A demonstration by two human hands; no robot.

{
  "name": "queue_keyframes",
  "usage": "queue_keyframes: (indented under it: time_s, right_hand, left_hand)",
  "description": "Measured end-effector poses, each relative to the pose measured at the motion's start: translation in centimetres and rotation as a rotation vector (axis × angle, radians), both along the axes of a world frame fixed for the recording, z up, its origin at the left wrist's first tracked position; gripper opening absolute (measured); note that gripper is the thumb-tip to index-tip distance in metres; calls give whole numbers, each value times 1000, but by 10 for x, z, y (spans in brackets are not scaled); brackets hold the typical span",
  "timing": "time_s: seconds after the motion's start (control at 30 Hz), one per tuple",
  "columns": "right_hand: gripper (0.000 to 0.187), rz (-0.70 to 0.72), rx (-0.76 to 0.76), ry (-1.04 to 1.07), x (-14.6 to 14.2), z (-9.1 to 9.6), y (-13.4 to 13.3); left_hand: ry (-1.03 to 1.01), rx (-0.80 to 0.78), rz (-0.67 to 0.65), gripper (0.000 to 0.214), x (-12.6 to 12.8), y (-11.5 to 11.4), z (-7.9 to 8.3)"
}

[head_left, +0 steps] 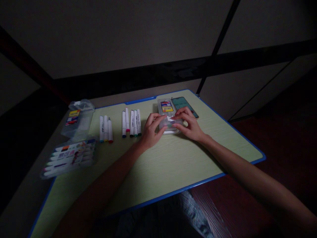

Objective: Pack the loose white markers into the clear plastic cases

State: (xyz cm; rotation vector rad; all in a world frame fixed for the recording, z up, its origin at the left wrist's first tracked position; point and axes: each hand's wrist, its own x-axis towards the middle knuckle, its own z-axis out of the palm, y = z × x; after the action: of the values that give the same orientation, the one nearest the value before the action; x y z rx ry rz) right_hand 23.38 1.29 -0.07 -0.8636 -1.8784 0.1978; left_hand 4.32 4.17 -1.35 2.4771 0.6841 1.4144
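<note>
A translucent plastic marker case (162, 116) lies on the table, with a blue and yellow label on its far half. My left hand (151, 131) grips its near left side, thumb low and fingers over the top. From the right, my right hand (190, 127) holds the near right side in the same way. A small white patch (170, 118) shows between my fingertips; whether it is part of the case or a separate piece, I cannot tell. My fingers hide part of the case's near half.
A phone (187, 105) with a lit screen lies beyond my right hand. Several white markers (132, 123) lie left of my left hand, and three more (106, 129) farther left. An open clear case (78, 119) and a filled marker box (69, 157) sit at the table's (158, 172) left edge.
</note>
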Motion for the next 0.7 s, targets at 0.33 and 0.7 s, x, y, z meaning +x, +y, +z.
queue_keyframes:
  time_s: [0.33,0.7]
  right_hand:
    - [31,-123,-77,51,0,-5,2]
    - [42,-190,-346,-8,3,-13,10]
  left_hand:
    - [-40,-76,29,40,0,0,2]
    - [-100,-129,54,40,2,4,-2]
